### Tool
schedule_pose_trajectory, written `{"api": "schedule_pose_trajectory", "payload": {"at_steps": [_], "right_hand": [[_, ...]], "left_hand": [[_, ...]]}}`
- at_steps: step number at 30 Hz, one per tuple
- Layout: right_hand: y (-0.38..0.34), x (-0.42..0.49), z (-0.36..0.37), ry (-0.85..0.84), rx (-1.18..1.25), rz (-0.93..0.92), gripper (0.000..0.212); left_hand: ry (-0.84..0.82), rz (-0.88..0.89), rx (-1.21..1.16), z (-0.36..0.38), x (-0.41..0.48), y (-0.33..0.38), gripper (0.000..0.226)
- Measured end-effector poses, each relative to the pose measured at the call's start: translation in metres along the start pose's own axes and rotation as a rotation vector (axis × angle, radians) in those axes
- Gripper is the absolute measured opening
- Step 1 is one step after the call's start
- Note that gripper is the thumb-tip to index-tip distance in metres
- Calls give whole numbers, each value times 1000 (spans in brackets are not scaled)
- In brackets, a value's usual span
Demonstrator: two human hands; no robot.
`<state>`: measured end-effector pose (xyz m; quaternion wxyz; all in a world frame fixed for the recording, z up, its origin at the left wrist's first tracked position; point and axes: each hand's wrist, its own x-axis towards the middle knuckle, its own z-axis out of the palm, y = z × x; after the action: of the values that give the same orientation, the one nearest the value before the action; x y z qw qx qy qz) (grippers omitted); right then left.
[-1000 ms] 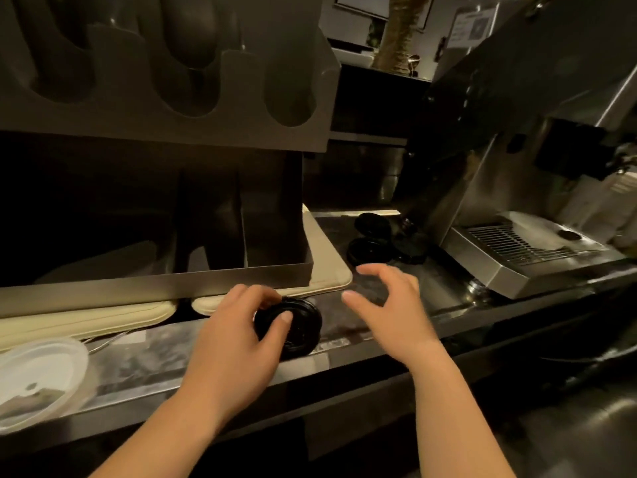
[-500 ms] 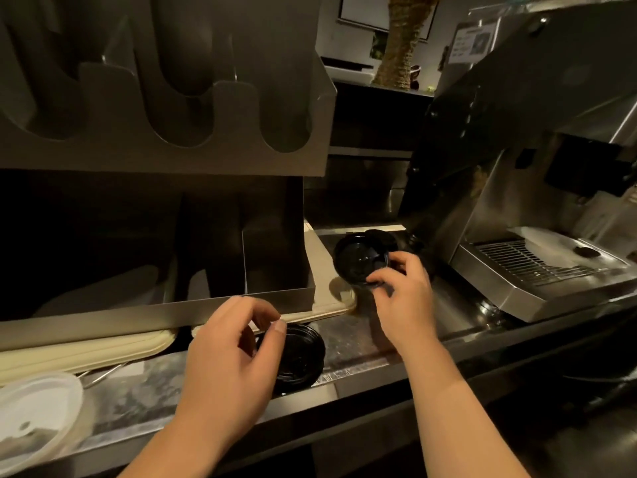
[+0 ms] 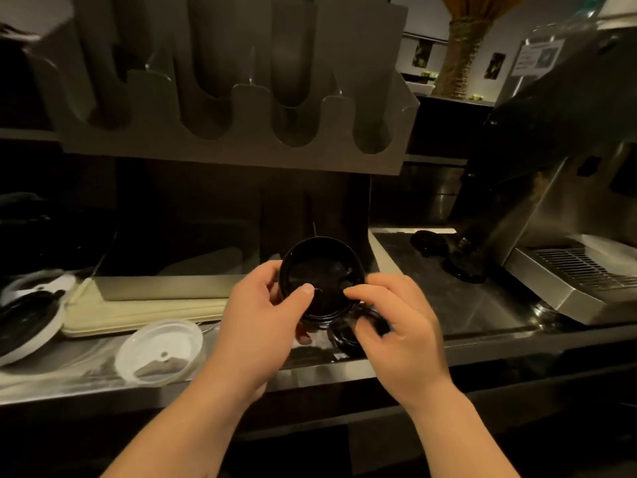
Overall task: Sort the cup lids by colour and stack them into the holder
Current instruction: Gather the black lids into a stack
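Both hands hold one black cup lid (image 3: pixel 319 270) above the steel counter, in front of the holder's dark lower compartment. My left hand (image 3: pixel 262 315) grips its left edge with the thumb on top. My right hand (image 3: pixel 396 319) pinches its right edge. Another black lid (image 3: pixel 344 334) lies on the counter just beneath, partly hidden by my right hand. A clear lid (image 3: pixel 160 350) rests on the counter to the left. More black lids (image 3: pixel 427 241) lie farther right near the coffee machine. The grey lid holder (image 3: pixel 241 108) with several slots hangs above.
A coffee machine with drip tray (image 3: pixel 582 270) stands at the right. Cream trays (image 3: pixel 138 312) lie under the holder. At far left a black lid sits on a white lid (image 3: pixel 24 326). The counter's front edge (image 3: pixel 310 374) runs below my hands.
My right hand brought a black lid from the right back to the centre. My left hand left the lid on the counter and now also grips the raised lid.
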<state>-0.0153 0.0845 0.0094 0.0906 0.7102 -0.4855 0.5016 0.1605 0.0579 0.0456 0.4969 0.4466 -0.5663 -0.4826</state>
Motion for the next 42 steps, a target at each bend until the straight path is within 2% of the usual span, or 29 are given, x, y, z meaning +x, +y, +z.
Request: {"api": "schedule_pose_trajectory", "payload": {"at_steps": [5,7,11,17,22,26,29,32,35,39,42], "right_hand": [[-19,-1,23,-74,-85,-33,24],[-27,-6,38,-142,-163,-32,27],[-38,-17,56,-255,-216,-73,24],[-35,-20,61,-416,-300,-84,24],[-33,-24,61,-471,-317,-48,25],[-26,-21,57,-510,-261,1,22],[-21,-18,50,-537,-191,31,28],[-6,-13,30,-448,-24,157,33],[12,-2,3,-300,128,356,32],[53,10,-25,-27,102,563,19],[96,17,-42,4,32,725,13]], "left_hand": [[-91,-158,175,-55,16,-7,12],[-59,-182,246,-68,21,-14,17],[99,-8,664,-72,9,-29,35],[-53,233,908,-69,-19,-54,21],[-134,292,979,-62,-17,-69,28],[-163,329,981,-65,-10,-71,24],[-146,368,998,-63,-7,-68,20],[-104,416,956,-49,-2,-56,15],[-151,483,883,-11,9,-36,11],[-238,532,765,55,22,-13,16],[-296,574,752,86,27,-12,16]]}}
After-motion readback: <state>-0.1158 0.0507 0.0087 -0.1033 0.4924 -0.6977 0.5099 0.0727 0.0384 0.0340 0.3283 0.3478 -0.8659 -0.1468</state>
